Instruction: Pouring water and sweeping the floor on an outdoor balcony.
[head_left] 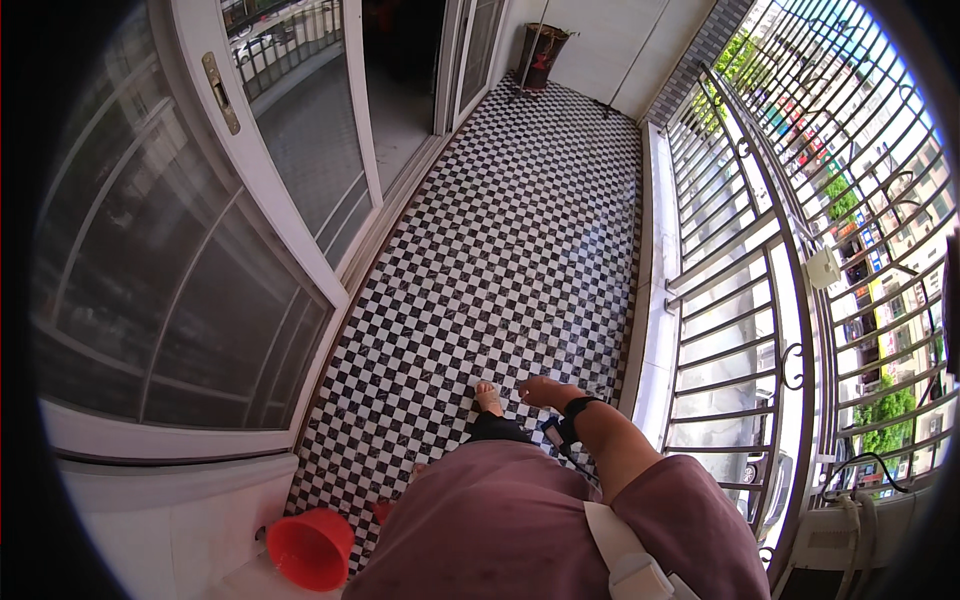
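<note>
I look down on my own body in a mauve shirt [510, 520], standing on a balcony with a black-and-white checkered floor [500, 230]. My right hand [540, 390] hangs out in front of me over the tiles, with a dark band and a small device [562, 428] strapped at the wrist. Nothing is in that hand and its fingers look loosely extended. One foot [488, 398] steps forward just left of the hand. My left hand is hidden behind my torso.
A red bucket [310, 548] stands at lower left by a white ledge. White-framed sliding glass doors [250, 200] line the left side; one stands ajar further ahead. A metal railing [740, 300] runs along the right. A dark bin [543, 55] stands at the far end.
</note>
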